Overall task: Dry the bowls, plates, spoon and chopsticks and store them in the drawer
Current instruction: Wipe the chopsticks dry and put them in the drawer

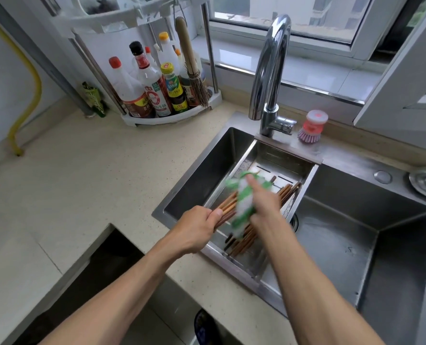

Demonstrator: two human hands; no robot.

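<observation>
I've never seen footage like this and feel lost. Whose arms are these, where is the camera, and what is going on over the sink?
There is no machine: one camera on a person's head looks down at their own two bare arms. The left hand grips one end of a bundle of wooden chopsticks. The right hand holds a green-and-white cloth wrapped around them. More chopsticks lie in a metal drain basket set in the sink. Sauce bottles stand on the counter.

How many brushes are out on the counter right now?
2. A pink dish brush stands on the sink ledge right of the tap. A straw brush leans in the corner rack beside the bottles. Others may be hidden.
</observation>
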